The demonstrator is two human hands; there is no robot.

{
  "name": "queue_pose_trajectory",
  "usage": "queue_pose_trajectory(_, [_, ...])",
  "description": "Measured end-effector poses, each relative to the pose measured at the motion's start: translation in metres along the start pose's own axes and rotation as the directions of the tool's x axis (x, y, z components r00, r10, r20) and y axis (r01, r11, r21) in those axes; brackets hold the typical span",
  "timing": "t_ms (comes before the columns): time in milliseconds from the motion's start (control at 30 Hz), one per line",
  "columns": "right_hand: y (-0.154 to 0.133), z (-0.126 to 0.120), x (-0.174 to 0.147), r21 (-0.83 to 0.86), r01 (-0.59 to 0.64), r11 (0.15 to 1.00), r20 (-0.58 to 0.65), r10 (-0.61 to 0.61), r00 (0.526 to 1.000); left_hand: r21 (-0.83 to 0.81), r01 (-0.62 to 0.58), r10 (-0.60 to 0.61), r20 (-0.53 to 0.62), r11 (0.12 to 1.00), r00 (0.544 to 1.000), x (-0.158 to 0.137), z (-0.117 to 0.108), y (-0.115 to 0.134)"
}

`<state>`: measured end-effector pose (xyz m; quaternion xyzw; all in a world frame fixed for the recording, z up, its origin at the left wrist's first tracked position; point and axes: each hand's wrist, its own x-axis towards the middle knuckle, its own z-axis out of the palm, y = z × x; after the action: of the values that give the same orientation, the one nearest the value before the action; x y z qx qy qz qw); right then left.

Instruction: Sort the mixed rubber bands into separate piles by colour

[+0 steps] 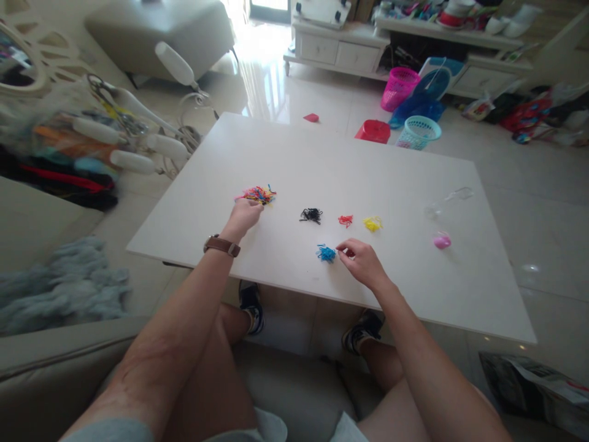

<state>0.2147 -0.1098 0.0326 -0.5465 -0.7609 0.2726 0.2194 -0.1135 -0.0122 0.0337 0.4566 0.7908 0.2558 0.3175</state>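
1. Mixed pile [261, 194]: many colours tangled together, so this part looks undone. It lies at my left fingertips, just beyond them.
2. Left hand [245, 217]: fingers bunched at the pile's near edge; can't tell if they're clamped on a strand.
3. Black pile [311, 215]: single colour, looks done so far.
4. Blue pile [326, 253]: single colour, just left of my right fingertips.
5. Red pile [345, 220]: small, separate.
6. Right hand [363, 261]: thumb and finger close together; grip unclear.
7. Yellow pile [372, 223]: separate too.
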Motion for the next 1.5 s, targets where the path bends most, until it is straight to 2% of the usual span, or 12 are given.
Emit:
queue_pose_trajectory(67, [0.000, 0.000, 0.000, -0.002, 0.004, 1.000, 0.000, -0.004, 1.000, -0.285, 0.020, -0.030, -0.032, 0.958, 0.999, 0.005, -0.003, -0.001])
queue_pose_trajectory(200, [0.001, 0.001, 0.000, -0.001, -0.003, 1.000, 0.007, 0.003, 1.000, -0.528, 0.045, -0.095, -0.068, 0.848, 0.993, 0.009, -0.006, -0.002])
queue_pose_trajectory(433, [0.002, 0.002, 0.000, 0.005, 0.001, 1.000, 0.020, -0.001, 1.000, -0.688, 0.083, -0.152, -0.041, 0.721, 0.987, 0.003, -0.008, 0.005])
queue_pose_trajectory(633, [0.003, 0.003, 0.000, -0.004, -0.002, 1.000, 0.021, 0.002, 1.000, -0.701, 0.056, -0.165, -0.088, 0.711, 0.982, 0.003, -0.013, 0.006])
queue_pose_trajectory(767, [0.002, 0.004, 0.000, -0.008, -0.002, 1.000, 0.031, 0.002, 1.000, -0.646, 0.039, -0.158, -0.127, 0.762, 0.979, 0.011, -0.013, -0.002])
queue_pose_trajectory(867, [0.002, 0.004, -0.001, -0.005, -0.003, 1.000, 0.039, 0.003, 0.999, -0.547, 0.027, -0.127, -0.145, 0.837, 0.981, 0.014, -0.011, -0.012])
queue_pose_trajectory(967, [0.001, 0.004, -0.002, -0.011, 0.000, 1.000, 0.041, 0.001, 0.999, -0.315, 0.001, -0.051, -0.151, 0.949, 0.987, 0.015, -0.011, -0.023])
queue_pose_trajectory(1033, [0.000, 0.003, -0.002, -0.012, 0.005, 1.000, 0.044, -0.005, 0.999, -0.113, -0.024, 0.007, -0.152, 0.993, 0.988, 0.015, -0.011, -0.030])
queue_pose_trajectory(1100, [0.000, 0.003, -0.003, -0.010, 0.007, 1.000, 0.048, -0.007, 0.999, 0.055, -0.043, 0.050, -0.145, 0.998, 0.988, 0.015, -0.010, -0.034])
queue_pose_trajectory(1167, [0.000, 0.003, -0.003, -0.010, 0.006, 1.000, 0.048, -0.006, 0.999, 0.157, -0.057, 0.076, -0.119, 0.986, 0.990, 0.016, -0.008, -0.037])
queue_pose_trajectory(1500, [-0.002, 0.004, -0.003, -0.020, 0.005, 1.000, 0.055, -0.004, 0.998, 0.317, -0.056, 0.081, -0.065, 0.947, 0.995, 0.017, 0.002, -0.042])
